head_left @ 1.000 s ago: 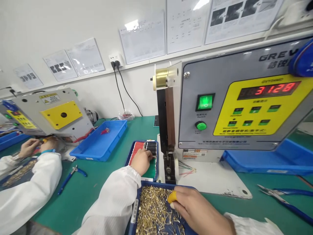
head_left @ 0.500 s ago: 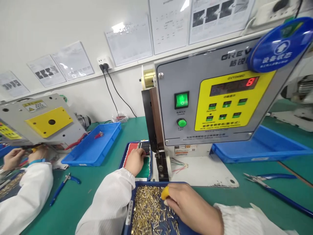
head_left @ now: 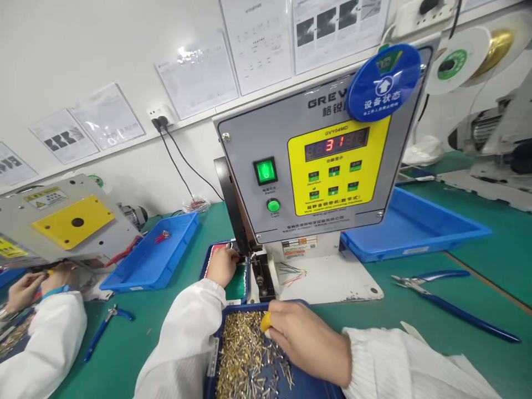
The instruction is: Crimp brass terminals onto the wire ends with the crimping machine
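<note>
My left hand (head_left: 223,266) is over a small blue tray (head_left: 204,270) of sorted wires, beside the base of the grey machine. Red wires (head_left: 216,252) and green wires (head_left: 238,281) show around it. Its fingers are curled together at the black wires; what they grip is hidden. My right hand (head_left: 305,338), with a yellow cover (head_left: 265,322) on one finger, rests over the right side of a dark blue tray (head_left: 318,388). Thumb and fingers pinch together there, and I cannot make out anything between them. Loose gold metal terminals (head_left: 245,349) fill that tray's left part.
The grey machine (head_left: 245,144) stands just beyond the trays. Blue-handled pliers (head_left: 453,310) lie right, small cutters (head_left: 103,332) left. Blue bins (head_left: 153,255) stand on the green bench. At far left, another person's hands (head_left: 31,291) work at a similar machine.
The camera view has turned, so the machine appears further left. Its red display reads 31 instead of 8. Both hands stay over the same trays, with my left fingers slightly shifted.
</note>
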A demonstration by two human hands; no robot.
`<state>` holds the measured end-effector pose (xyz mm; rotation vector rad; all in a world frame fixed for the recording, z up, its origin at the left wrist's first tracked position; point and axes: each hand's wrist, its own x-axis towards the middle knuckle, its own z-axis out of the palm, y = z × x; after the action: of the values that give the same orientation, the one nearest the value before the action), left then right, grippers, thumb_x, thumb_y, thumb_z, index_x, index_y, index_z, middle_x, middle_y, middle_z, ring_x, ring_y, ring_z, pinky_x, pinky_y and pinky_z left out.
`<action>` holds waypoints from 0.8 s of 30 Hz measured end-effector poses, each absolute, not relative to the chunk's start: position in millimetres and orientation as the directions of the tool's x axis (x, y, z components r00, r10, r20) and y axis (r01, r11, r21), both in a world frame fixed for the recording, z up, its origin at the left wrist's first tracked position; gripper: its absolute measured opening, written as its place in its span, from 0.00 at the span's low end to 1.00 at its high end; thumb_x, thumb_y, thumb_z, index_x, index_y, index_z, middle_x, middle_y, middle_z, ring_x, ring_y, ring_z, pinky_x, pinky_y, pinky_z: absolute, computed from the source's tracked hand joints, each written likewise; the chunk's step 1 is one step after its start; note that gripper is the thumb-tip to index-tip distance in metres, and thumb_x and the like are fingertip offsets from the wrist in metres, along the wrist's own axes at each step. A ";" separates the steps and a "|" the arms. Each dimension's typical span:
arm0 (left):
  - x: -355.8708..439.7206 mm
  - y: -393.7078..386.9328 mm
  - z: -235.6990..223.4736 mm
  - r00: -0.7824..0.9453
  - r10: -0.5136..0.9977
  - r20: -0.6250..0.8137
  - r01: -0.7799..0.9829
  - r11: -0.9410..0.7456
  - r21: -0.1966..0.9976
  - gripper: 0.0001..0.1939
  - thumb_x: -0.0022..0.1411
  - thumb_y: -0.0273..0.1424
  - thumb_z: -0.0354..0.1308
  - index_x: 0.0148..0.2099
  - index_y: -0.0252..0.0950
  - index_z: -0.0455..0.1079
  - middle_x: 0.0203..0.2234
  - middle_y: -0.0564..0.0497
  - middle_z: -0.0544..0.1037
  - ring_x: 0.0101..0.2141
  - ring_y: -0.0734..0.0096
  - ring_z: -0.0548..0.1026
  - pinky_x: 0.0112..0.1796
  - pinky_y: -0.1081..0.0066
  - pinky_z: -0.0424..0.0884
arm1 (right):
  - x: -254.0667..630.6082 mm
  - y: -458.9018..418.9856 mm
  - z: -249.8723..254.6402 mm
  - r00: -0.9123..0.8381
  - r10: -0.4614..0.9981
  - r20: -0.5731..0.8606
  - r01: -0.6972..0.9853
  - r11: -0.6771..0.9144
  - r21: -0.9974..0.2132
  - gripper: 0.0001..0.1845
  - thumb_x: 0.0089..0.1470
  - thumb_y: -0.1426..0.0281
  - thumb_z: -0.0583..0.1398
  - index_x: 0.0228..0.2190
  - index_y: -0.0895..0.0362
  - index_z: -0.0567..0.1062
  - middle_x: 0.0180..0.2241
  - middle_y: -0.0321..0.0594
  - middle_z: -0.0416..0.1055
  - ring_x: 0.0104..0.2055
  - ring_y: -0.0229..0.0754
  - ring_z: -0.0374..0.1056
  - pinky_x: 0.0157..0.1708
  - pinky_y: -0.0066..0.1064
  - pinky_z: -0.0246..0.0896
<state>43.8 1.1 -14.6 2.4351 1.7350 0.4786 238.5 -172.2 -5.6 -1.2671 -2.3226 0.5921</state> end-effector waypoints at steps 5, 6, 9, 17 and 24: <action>45.8 -4.0 -23.4 0.261 0.942 0.209 0.929 -0.304 0.209 0.10 0.61 0.27 0.53 0.34 0.36 0.77 0.34 0.45 0.77 0.42 0.60 0.71 0.45 0.64 0.63 | 241.9 -170.5 -5.4 -0.517 0.839 0.168 0.630 0.506 -0.589 0.08 0.55 0.75 0.55 0.29 0.59 0.75 0.32 0.40 0.70 0.33 0.40 0.67 0.33 0.29 0.60; 46.2 -4.7 -24.7 0.255 0.943 0.213 0.934 -0.297 0.199 0.11 0.61 0.27 0.52 0.35 0.36 0.76 0.34 0.45 0.77 0.42 0.59 0.71 0.45 0.64 0.63 | 242.9 -169.8 -5.2 -0.520 0.837 0.171 0.619 0.507 -0.600 0.09 0.55 0.75 0.55 0.29 0.59 0.75 0.32 0.41 0.69 0.33 0.40 0.67 0.34 0.29 0.60; 46.2 -5.2 -26.9 0.231 0.947 0.225 0.937 -0.278 0.211 0.11 0.62 0.27 0.51 0.34 0.36 0.75 0.34 0.45 0.76 0.41 0.60 0.70 0.44 0.64 0.62 | 245.6 -167.8 -4.3 -0.527 0.828 0.192 0.587 0.517 -0.623 0.10 0.56 0.76 0.54 0.31 0.59 0.75 0.32 0.41 0.69 0.33 0.39 0.66 0.34 0.29 0.61; 39.1 -3.1 -26.7 0.181 0.947 0.266 0.910 -0.264 0.319 0.08 0.62 0.28 0.53 0.35 0.36 0.74 0.32 0.46 0.77 0.35 0.65 0.71 0.39 0.68 0.63 | 230.8 -157.1 36.4 -0.626 0.773 0.099 0.616 0.568 -0.546 0.08 0.51 0.78 0.56 0.26 0.59 0.75 0.28 0.39 0.71 0.30 0.38 0.66 0.31 0.28 0.60; 39.2 -2.5 -30.7 0.152 0.950 0.271 0.869 -0.259 0.422 0.08 0.61 0.28 0.53 0.34 0.35 0.73 0.32 0.46 0.76 0.37 0.65 0.71 0.40 0.67 0.63 | 226.7 -122.9 68.4 -0.680 0.699 -0.220 0.400 0.103 -0.911 0.06 0.49 0.75 0.59 0.28 0.57 0.77 0.25 0.35 0.74 0.26 0.35 0.69 0.27 0.26 0.64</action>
<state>39.2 -2.5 -30.7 2.2525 1.8000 0.7348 226.7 -122.9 68.4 -1.0901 -2.1159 1.6048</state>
